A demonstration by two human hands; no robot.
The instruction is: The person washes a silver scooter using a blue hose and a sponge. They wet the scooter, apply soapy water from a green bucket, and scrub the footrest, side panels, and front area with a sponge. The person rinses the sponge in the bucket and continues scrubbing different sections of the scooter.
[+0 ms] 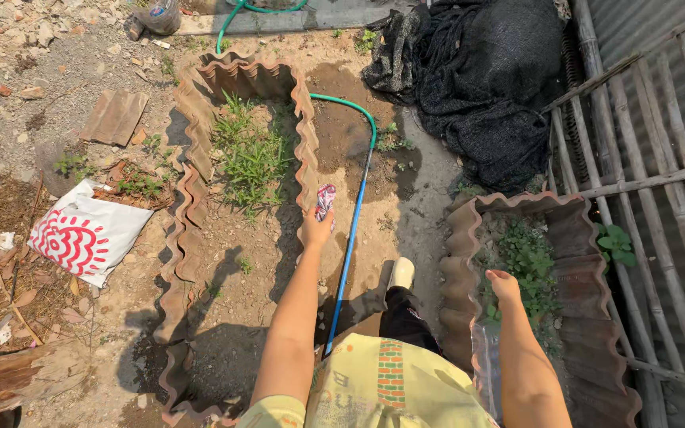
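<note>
My left hand [315,228] reaches forward over the edge of a garden bed walled with corrugated tiles [304,150] and holds a small pink and white packet [325,200]. Green weeds [251,154] grow in the bed's far half. My right hand [503,285] hangs over a second tile-walled bed [457,261] on the right, fingers curled, close to leafy plants [526,257]. A clear plastic bag [485,361] shows beside my right forearm; I cannot tell whether the hand holds it.
A green hose joined to a blue pole [352,230] lies on the dirt path between the beds. Black netting [477,71] is heaped at the back. Bamboo fencing [660,182] runs along the right. A white and red bag [85,234] lies left.
</note>
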